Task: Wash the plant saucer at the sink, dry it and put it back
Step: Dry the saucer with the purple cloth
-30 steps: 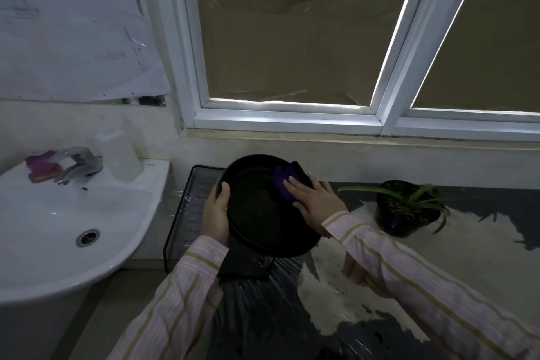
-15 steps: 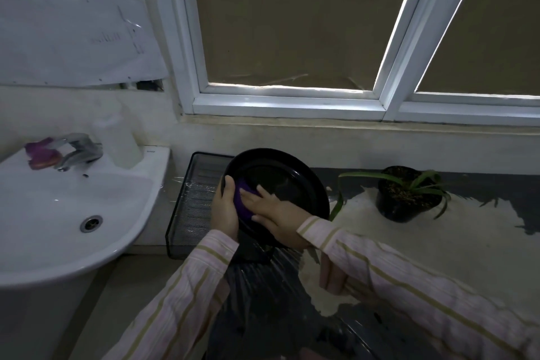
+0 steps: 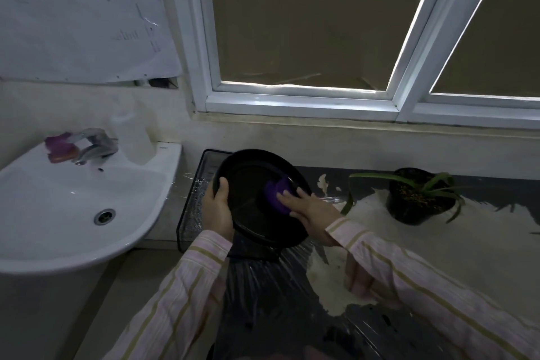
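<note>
**A:** Where is the plant saucer (image 3: 248, 204) being held?

**B:** It is being held up off the worktop (image 3: 438, 251) and tilted toward the camera. It is above the black mesh tray (image 3: 190, 213), which is standing just right of the sink (image 3: 87, 254). It is not being held over the basin.

**A:** How is it being gripped?

**B:** The left rim is being clamped by the left hand (image 3: 217, 210), with the thumb being hooked over the edge and the fingers hidden behind. A purple cloth (image 3: 276, 194) is being pressed against the inner face by the right hand (image 3: 312, 210). Its fingers are being laid nearly flat, and nothing is being grasped by it.

**A:** Which step is being carried out?

**B:** Drying is being judged likeliest, since no water is being seen at the tap (image 3: 93, 146) and the wiping is being done away from the basin. Whether the cloth is wet cannot be told.

**A:** How is the saucer being expected to handle?

**B:** It is being taken for thin, stiff plastic: light and hardly fragile, but slick where damp. The single rim grip is being loaded by the wiping pressure, so a slip is being risked. The rim is being judged the best hold, with a thumb inside and fingers beneath. The potted plant (image 3: 415, 199), well apart on the worktop, is being supposed to be where it belongs.
</note>
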